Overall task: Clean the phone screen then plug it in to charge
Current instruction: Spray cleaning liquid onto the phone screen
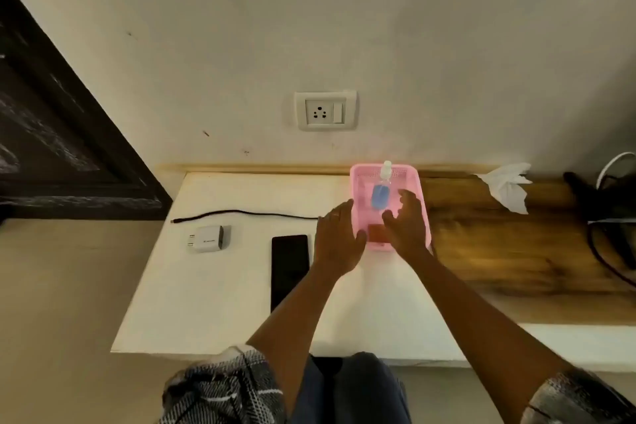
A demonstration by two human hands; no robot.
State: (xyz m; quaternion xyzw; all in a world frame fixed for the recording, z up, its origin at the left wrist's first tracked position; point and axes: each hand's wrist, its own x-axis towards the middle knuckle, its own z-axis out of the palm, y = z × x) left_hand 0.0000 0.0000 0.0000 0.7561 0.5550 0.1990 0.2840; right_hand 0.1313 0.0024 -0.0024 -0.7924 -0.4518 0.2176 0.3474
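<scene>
Both hands, left hand (335,241) and right hand (406,224), are spread over pink plastic basket (421,203) at bench's back edge; clear spray bottle (381,194) is best gripped mid-body, upright.

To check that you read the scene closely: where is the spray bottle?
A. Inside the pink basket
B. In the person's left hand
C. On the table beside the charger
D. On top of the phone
A: the spray bottle stands inside the pink basket, between the left hand and the right hand, neither of which holds it.
</scene>
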